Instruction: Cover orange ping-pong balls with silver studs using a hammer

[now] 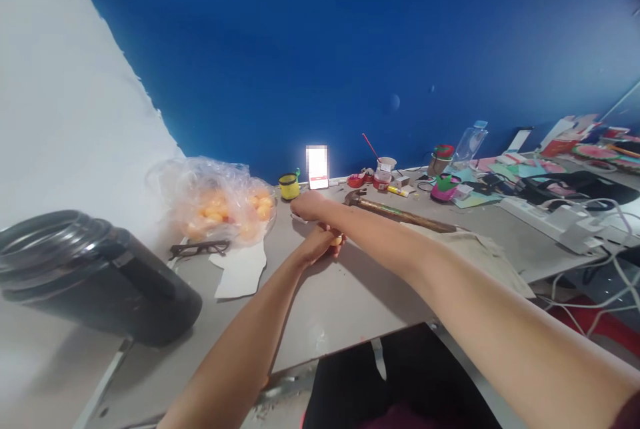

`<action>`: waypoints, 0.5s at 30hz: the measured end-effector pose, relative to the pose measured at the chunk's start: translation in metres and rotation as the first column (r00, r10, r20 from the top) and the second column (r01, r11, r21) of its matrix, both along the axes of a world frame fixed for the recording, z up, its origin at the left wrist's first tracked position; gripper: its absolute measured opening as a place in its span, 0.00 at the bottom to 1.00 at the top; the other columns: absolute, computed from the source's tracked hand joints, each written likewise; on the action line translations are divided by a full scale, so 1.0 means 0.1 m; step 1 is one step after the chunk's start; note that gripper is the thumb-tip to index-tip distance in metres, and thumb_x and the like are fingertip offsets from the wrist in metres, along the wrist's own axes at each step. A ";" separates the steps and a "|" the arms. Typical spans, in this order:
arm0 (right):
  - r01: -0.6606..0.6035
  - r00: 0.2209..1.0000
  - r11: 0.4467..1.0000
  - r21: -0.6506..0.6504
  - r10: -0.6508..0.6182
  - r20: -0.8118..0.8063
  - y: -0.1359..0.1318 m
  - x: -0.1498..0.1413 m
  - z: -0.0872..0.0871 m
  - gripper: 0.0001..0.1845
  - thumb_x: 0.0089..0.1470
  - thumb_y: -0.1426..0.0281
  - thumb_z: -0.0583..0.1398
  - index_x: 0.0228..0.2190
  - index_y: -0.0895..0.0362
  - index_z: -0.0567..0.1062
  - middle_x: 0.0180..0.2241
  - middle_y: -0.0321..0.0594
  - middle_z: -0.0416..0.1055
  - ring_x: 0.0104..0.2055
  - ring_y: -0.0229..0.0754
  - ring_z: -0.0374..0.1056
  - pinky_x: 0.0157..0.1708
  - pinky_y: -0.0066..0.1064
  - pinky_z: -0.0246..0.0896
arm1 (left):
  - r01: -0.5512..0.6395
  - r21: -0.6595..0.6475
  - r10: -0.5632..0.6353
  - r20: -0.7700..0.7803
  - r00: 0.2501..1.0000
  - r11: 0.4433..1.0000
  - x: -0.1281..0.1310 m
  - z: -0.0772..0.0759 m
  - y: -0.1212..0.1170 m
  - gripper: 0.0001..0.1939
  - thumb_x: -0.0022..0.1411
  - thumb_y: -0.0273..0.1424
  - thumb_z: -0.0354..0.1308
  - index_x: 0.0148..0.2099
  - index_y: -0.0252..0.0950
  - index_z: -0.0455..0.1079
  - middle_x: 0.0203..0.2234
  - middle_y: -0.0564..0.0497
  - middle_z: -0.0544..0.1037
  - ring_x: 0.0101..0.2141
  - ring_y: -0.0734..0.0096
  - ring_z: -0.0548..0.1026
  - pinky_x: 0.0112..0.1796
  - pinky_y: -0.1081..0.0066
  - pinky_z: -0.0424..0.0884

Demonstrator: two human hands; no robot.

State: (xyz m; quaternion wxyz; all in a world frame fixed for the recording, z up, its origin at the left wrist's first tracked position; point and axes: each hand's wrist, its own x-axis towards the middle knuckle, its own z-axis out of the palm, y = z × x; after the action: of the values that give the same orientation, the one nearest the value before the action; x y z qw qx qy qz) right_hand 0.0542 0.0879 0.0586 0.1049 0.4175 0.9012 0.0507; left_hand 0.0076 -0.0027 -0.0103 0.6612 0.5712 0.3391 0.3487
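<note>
My left hand rests low over the grey table, its fingers curled round a small yellow-orange thing that shows only in part. Farther forward, my right hand reaches across to the left with fingers bent down. Under it shows the edge of something small and white, perhaps paper; what those fingers grip is hidden. Just beyond the right hand stands a small yellow pot with a green part. A lit phone leans upright at the blue wall. A claw hammer lies behind my right forearm.
A clear plastic bag of rounded orange things, eyeglasses, white paper and a big dark flask are on the left. A beige cloth, a pink pot and a power strip with cables lie right.
</note>
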 end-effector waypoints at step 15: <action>-0.059 0.997 0.996 0.061 0.062 -0.050 -0.02 0.04 -0.03 0.13 0.54 0.78 0.62 0.42 0.63 0.81 0.40 0.57 0.82 0.44 0.57 0.79 0.42 0.42 0.73 | 0.000 -0.091 0.001 0.018 1.000 0.996 -0.03 0.08 -0.02 0.09 0.51 0.29 0.63 0.36 0.34 0.69 0.25 0.52 0.72 0.19 0.76 0.68 0.21 0.73 0.69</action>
State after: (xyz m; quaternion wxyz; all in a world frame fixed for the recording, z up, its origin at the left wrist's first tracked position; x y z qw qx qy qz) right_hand 0.0585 0.0860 0.0551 0.0677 0.3940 0.9139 0.0699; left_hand 0.0042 -0.0050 -0.0027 0.6895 0.5372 0.3489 0.3380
